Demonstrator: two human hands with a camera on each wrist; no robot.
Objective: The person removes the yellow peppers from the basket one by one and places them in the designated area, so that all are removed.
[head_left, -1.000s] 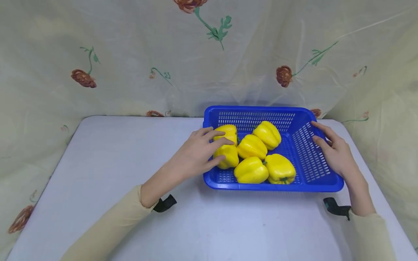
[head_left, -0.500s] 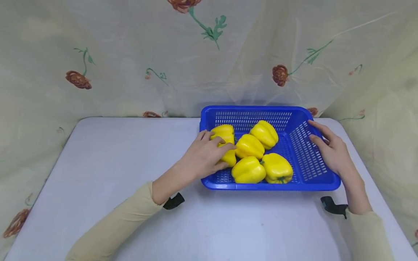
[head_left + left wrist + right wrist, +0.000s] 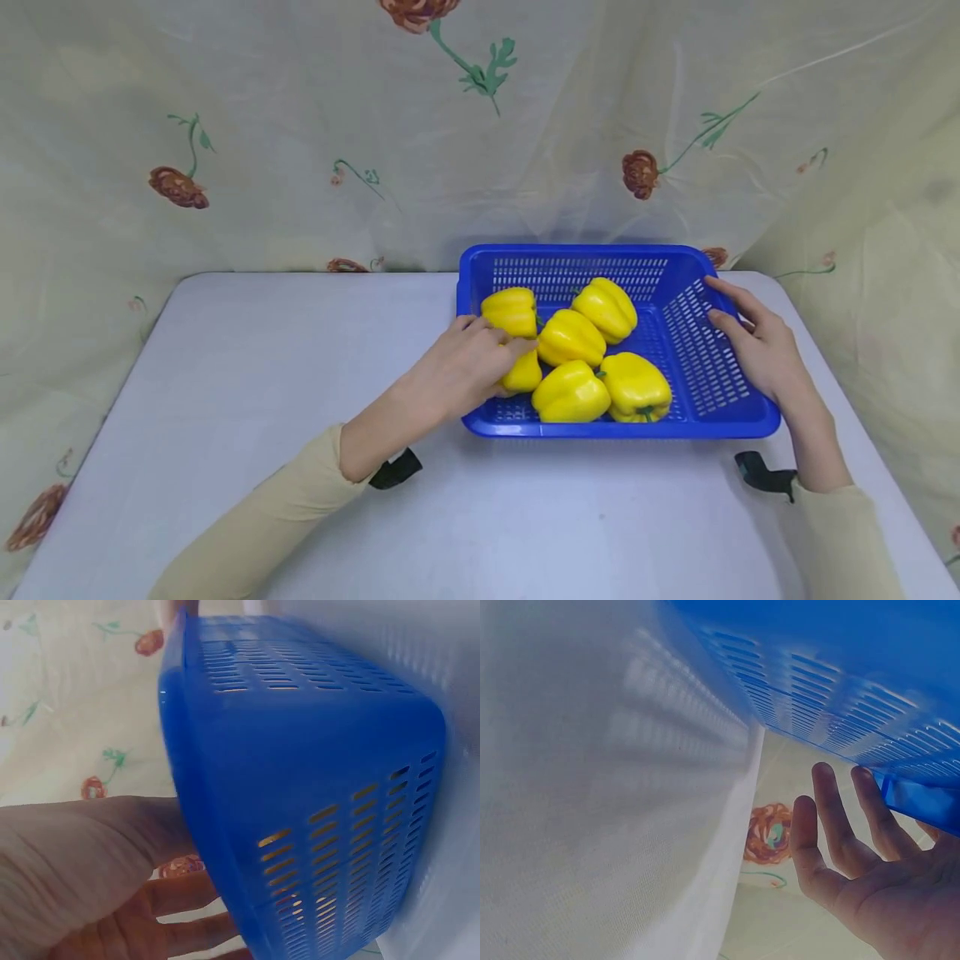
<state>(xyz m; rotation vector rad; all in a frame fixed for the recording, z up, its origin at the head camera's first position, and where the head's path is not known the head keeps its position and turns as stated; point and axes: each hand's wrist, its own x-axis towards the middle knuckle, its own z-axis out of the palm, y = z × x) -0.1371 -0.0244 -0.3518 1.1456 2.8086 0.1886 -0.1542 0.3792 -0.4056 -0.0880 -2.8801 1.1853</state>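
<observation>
A blue slotted plastic basket [image 3: 637,430] stands at the back right of the table, with several yellow bell peppers [image 3: 572,392] inside. Reaching over its left rim, my left hand [image 3: 461,367] has curled fingers on the front-left yellow bell pepper [image 3: 525,375], partly hiding it. Another bell pepper [image 3: 510,310] lies just behind that one. At the opposite end, my right hand [image 3: 772,358] holds the right rim, thumb on the inner side. The right wrist view shows its other fingers [image 3: 832,817] spread outside the slotted wall [image 3: 817,690].
The white table [image 3: 300,350] extends left and in front of the basket. A flowered curtain [image 3: 300,208] hangs behind and along both sides. Dark straps [image 3: 765,475] show at both wrists.
My left hand has come down onto the front-left bell pepper, and its spread fingers have curled around it. My right hand stays at the rim. The head view has shifted slightly.
</observation>
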